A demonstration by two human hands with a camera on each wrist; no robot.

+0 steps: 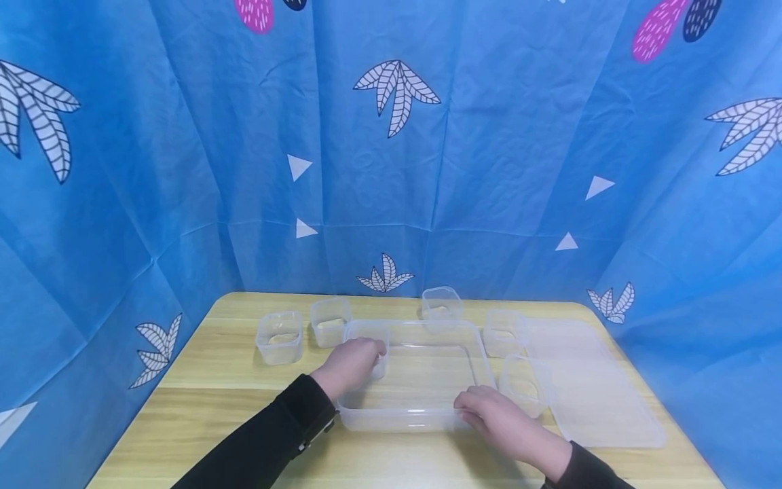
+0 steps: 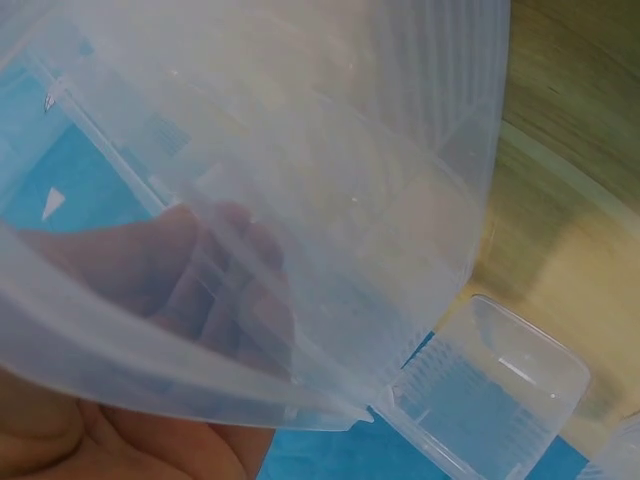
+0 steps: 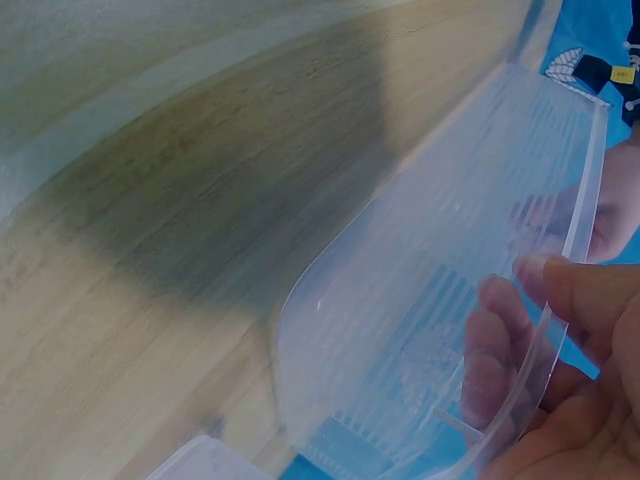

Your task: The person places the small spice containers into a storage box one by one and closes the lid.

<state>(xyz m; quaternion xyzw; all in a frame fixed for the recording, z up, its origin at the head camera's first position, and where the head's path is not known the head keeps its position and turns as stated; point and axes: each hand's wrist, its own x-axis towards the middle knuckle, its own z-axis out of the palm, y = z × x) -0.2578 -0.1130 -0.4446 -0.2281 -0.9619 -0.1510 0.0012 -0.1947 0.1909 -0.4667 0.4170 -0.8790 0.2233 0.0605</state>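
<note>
Clear plastic is covering much of the pale wood-grain table [image 1: 229, 387]. Mouth up in its middle, a large rectangular see-through plastic container [image 1: 403, 421] is lying with a small squarish clear plastic cup [image 1: 373, 329] at its left side. The left hand [image 1: 349, 367] is reaching over the near left corner, its fingers bending in to grip that cup; whether the base is touching the floor beneath, I cannot tell. The right hand [image 1: 504, 421] is pinching the near right rim between thumb and bent fingers, probably steadying the container.

Two similar cups [image 1: 280, 339] are standing on the left, one beyond the far rim and two on the right, seemingly spaced for either hand to reach. A flat, frosted plastic lid [image 1: 601, 387] is lying at the far right, apparently to leave the middle free.

Rounded corners and thin, slightly milky walls are giving the container a soft sheen; fine ribs are showing in its side.
</note>
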